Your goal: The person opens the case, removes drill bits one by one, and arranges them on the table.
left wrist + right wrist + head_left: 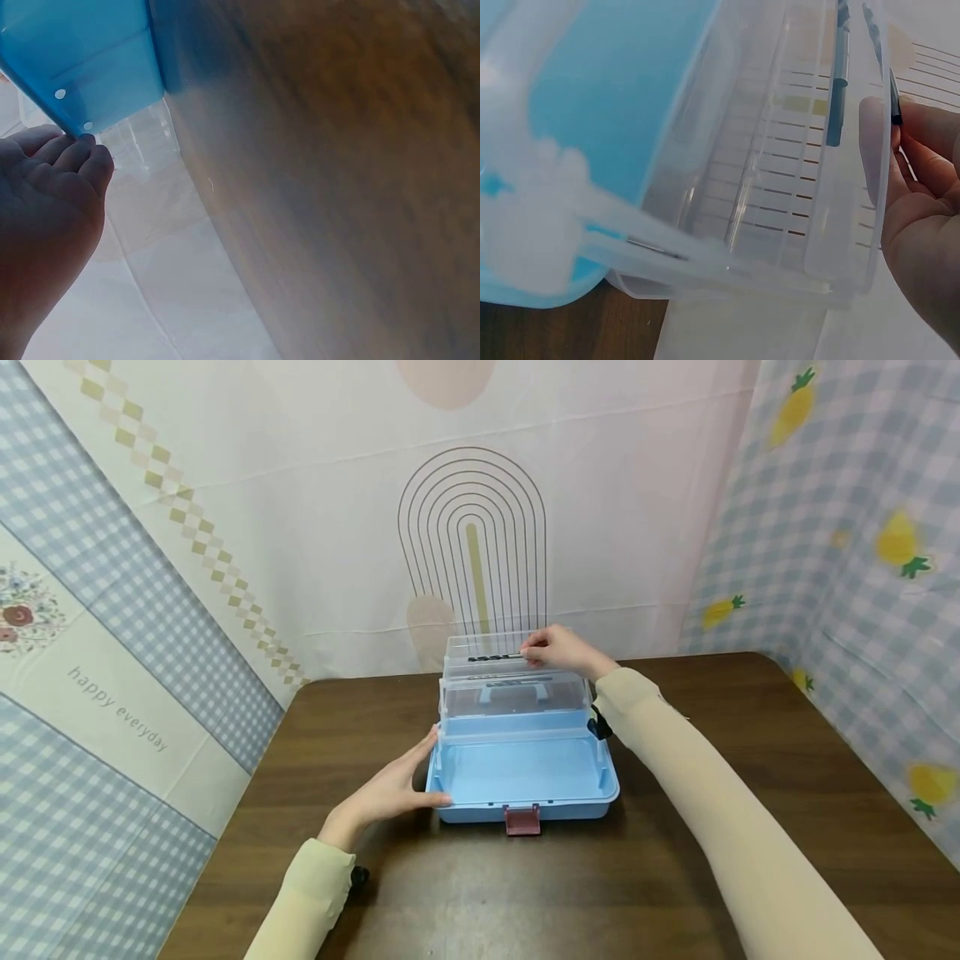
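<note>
A light blue storage box [525, 768] stands opened on the table, its clear tiered trays [457, 652] raised at the back. My right hand [566, 650] pinches the shank of a dark drill bit [875, 34] between thumb and fingers at the top tray. A second drill bit [838, 90] lies inside the clear tray, seen through its wall. My left hand [386, 789] rests against the box's left side, thumb on the front rim and fingers stretched toward the back. In the left wrist view the fingertips [96, 161] meet the blue box wall [112, 67].
A dark pink latch [522, 820] hangs at the box's front. A pale blue handle [513, 693] shows through the clear plastic. The brown wooden table [525, 893] extends around the box, with a patterned cloth [322, 527] hanging behind it.
</note>
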`<state>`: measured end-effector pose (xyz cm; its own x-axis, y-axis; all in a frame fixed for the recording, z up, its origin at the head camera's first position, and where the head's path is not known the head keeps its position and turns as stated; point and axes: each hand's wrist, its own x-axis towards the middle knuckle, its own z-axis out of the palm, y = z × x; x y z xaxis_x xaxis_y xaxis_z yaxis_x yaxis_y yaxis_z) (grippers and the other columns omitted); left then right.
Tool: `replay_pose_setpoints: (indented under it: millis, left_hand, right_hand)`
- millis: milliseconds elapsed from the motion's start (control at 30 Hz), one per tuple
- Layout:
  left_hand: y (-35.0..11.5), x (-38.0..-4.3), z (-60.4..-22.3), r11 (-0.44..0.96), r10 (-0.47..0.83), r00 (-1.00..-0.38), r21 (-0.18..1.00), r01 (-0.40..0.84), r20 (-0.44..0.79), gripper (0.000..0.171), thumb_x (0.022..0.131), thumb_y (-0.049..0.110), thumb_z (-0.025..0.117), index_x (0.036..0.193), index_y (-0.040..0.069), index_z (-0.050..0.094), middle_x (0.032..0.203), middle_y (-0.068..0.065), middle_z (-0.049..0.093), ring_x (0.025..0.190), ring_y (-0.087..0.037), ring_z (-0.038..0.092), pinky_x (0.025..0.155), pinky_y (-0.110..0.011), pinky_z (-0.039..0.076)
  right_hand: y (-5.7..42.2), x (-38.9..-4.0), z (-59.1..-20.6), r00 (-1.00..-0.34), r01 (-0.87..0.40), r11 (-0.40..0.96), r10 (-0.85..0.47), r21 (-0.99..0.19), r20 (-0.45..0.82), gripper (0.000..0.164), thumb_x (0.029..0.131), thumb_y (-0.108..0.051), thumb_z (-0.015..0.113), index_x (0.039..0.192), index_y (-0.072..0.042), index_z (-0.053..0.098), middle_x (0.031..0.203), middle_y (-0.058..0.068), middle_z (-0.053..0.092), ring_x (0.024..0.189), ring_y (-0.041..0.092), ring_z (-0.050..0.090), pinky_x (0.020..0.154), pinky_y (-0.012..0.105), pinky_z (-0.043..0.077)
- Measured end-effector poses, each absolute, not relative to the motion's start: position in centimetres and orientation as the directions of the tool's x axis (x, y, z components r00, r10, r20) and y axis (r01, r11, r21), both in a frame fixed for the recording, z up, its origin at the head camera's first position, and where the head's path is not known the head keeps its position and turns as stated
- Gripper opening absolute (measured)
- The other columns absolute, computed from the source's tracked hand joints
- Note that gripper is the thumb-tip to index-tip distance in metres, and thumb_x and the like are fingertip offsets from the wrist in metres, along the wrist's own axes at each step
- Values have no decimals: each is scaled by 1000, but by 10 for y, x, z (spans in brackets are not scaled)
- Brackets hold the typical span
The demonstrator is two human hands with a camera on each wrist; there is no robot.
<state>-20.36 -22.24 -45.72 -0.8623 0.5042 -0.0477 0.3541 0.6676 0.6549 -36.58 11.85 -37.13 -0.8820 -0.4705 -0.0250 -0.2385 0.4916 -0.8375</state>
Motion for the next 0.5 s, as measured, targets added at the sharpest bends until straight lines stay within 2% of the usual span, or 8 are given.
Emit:
replay_pose_setpoints:
  millis: [100, 267, 500]
  left_hand:
    - [-222, -203, -456, 668, 503, -863, 655, 353, -48, 114, 80, 61, 77, 164, 27, 7, 168, 13, 2, 151, -16, 16, 118, -48, 25]
    - [-222, -202, -456, 664, 511, -859, 652, 365, -39, 113, 82, 61, 77, 164, 24, 8, 170, 4, 5, 152, -18, 16, 118, -49, 25]
    - [-222, -202, -456, 664, 504, -862, 662, 349, -50, 113, 81, 62, 76, 163, 27, 7, 167, 15, 1, 151, -15, 15, 119, -48, 24]
  right_hand:
    - [120, -368, -370, -883, -236, 484, -468, -843, -22, 27, 105, -13, 56, 120, 7, 67, 114, 27, 67, 105, 34, 67, 90, 37, 55]
    - [124, -369, -370, -887, -220, 471, -462, -855, -26, 29, 105, -12, 56, 123, 9, 65, 114, 26, 66, 105, 35, 67, 91, 38, 55]
    - [136, -367, -360, -898, -208, 462, -439, -862, -18, 33, 106, -14, 55, 129, 8, 62, 118, 22, 66, 113, 40, 62, 95, 42, 52]
